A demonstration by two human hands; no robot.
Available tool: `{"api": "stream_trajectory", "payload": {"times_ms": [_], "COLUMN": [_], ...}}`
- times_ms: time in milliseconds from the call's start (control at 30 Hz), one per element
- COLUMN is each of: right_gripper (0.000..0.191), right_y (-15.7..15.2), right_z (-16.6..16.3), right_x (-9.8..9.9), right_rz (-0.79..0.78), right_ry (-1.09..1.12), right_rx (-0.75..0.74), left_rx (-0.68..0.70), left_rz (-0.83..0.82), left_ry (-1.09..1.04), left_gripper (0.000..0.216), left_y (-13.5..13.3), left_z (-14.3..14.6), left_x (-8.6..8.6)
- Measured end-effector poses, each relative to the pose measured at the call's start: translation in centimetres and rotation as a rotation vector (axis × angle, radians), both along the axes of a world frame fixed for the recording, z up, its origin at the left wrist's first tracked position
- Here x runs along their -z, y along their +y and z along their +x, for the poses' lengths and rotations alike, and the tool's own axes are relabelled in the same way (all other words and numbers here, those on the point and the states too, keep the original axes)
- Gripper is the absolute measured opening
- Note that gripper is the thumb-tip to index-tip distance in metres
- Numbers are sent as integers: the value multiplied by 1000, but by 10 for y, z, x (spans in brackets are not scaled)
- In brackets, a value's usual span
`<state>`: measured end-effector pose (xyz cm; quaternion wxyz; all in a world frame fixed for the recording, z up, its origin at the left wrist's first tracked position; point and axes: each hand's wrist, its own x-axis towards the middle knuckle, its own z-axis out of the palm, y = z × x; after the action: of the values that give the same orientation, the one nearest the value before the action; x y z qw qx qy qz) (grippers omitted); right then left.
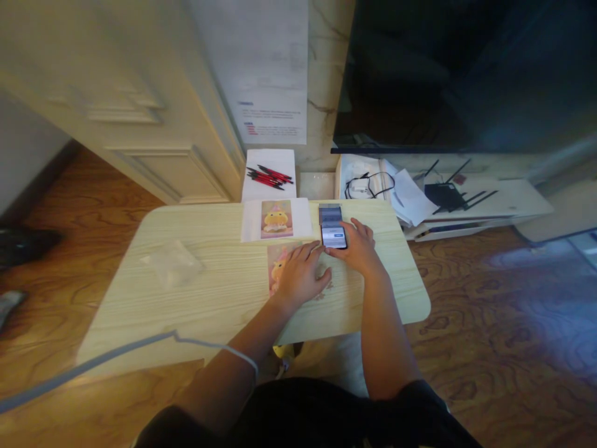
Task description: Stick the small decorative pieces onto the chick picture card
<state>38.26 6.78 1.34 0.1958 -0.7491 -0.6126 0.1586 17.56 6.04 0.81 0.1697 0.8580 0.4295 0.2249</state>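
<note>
A lit smartphone (333, 226) lies on the pale wooden table (209, 280). My right hand (357, 249) rests just right of the phone, thumb and fingers touching its lower end. My left hand (301, 274) lies flat, fingers stretched toward the phone, on top of a picture card (276, 264) with a yellow cartoon figure. A second card with the same yellow figure (277, 219) sits on a white sheet beyond my left hand.
A crumpled clear plastic bag (172, 262) lies on the table's left part. Several red and black pens (269, 177) rest on a white box behind the table. A low shelf holds cables (368, 184), papers and a black router (445, 194). A white door (140, 106) stands at left. A grey cord (116, 354) crosses the near edge.
</note>
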Motion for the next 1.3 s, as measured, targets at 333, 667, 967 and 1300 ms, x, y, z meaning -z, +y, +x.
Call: {"api": "stream_trajectory", "payload": {"times_ms": [333, 667, 967, 1300], "right_gripper": [95, 90, 82, 86], "right_y": [-10, -20, -25, -25], "right_z": [-3, -11, -15, -12], "right_x": [3, 2, -4, -6], "right_rz": [27, 45, -11, -39], "right_ry": [-7, -15, -26, -37], "right_rx": [-9, 14, 42, 34], "left_rx": [-25, -53, -38, -42], "left_rz": [4, 18, 22, 16], "left_ry": [31, 32, 31, 34], "left_gripper": [54, 54, 53, 54], "left_y": [-1, -11, -13, -13], "left_z": [-8, -18, -19, -19], "left_x": [-6, -2, -6, -9]}}
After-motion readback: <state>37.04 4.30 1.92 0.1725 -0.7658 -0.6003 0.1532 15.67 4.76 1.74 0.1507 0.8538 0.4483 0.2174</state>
